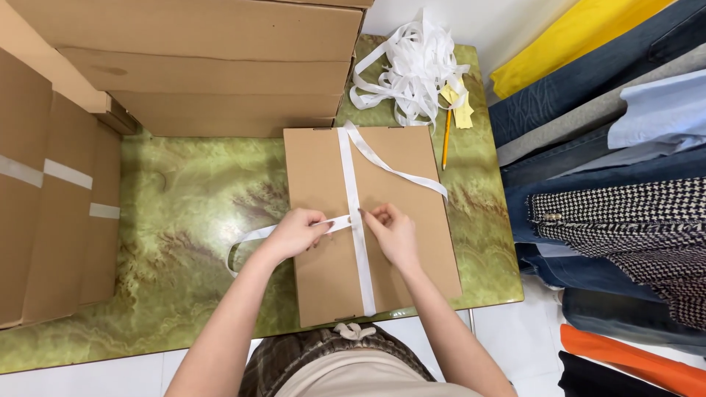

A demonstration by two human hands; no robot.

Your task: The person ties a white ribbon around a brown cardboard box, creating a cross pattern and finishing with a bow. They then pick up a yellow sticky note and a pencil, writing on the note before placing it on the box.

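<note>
Head view: flat cardboard box (368,228) lies on the green counter (191,198), white strap (355,198) already run lengthwise, crosswise pass half done; left hand (298,231) and right hand (391,231) each pinch the strap at the crossing, no knot yet. Strap under the box is hidden, fingertip grip hard to make out.

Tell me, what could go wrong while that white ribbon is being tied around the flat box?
1. The ribbon crosses only where the left hand and right hand pinch it; if either eases off, the crossing may slacken.
2. The box overhangs the table edge nearest the person, so a hard tug might tip it off.
3. A loose ribbon tail runs toward the pencil and the ribbon pile; pulling could drag or snag them.
</note>
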